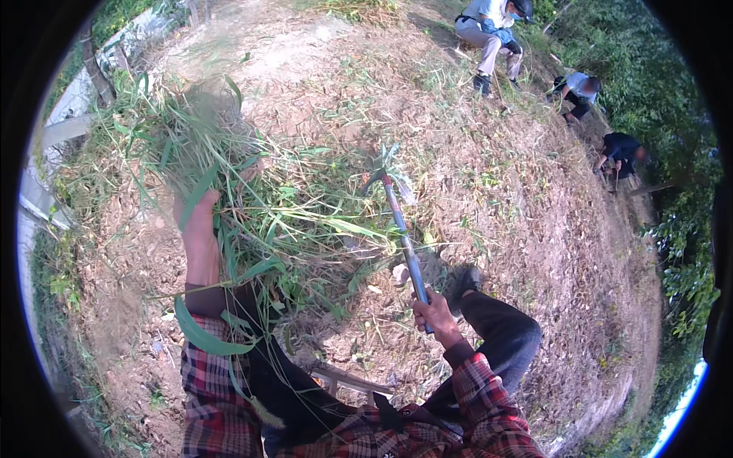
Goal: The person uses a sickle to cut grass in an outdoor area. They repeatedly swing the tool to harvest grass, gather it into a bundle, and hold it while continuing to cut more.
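My right hand is closed round the lower end of a hand hoe's long handle. The hoe's dark metal head is at the far end, among weeds and a wisp of clear plastic. My left hand, on the left, is raised with a large bundle of long green grass and weeds. Leaves hide most of its fingers. Stems trail from the bundle across my forearm and over to the hoe handle. Between my hands, a heap of pulled grass lies on the dry soil.
A person in a cap and mask sits at the upper right; two more people bend low farther right, by dense bushes. A low wooden stool is beneath me. Concrete rails and a tree trunk stand left.
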`<state>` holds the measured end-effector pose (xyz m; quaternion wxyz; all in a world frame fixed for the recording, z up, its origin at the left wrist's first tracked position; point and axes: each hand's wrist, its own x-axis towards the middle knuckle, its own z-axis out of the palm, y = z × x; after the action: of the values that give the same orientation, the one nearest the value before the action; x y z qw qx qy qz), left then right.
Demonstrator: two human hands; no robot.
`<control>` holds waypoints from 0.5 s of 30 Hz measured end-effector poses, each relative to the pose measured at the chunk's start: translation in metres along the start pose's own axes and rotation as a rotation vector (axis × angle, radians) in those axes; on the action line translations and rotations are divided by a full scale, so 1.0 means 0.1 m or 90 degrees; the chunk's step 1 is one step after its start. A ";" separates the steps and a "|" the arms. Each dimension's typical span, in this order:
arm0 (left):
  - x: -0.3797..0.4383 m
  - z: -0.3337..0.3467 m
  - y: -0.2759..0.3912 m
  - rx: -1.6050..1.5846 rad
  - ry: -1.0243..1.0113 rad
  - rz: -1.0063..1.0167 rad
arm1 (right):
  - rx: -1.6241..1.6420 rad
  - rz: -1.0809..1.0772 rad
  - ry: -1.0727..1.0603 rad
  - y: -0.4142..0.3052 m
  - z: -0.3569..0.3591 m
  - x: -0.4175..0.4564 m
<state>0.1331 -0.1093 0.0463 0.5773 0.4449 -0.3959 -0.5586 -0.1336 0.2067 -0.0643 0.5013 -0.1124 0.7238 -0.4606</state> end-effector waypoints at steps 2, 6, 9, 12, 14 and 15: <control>0.01 -0.01 -0.02 0.013 -0.001 0.003 | -0.031 -0.044 0.002 -0.07 0.02 -0.03; 0.09 -0.07 -0.07 0.033 -0.008 0.015 | -0.161 -0.131 -0.019 -0.17 0.03 0.11; 0.10 -0.08 -0.13 0.023 -0.043 -0.045 | -0.105 -0.091 -0.057 -0.10 -0.01 0.31; 0.05 -0.01 -0.04 0.017 -0.041 -0.108 | -0.370 -0.115 -0.041 0.12 -0.06 0.53; 0.11 -0.10 0.00 0.027 -0.026 -0.080 | -0.493 -0.175 -0.036 0.20 0.09 0.51; 0.18 -0.18 -0.06 0.025 -0.030 -0.045 | -0.516 -0.283 0.005 0.47 0.10 0.59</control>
<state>0.1495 -0.1261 0.0348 0.5388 0.4566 -0.4045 -0.5810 -0.1391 0.1901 -0.1384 0.3030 -0.4498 0.8061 -0.2368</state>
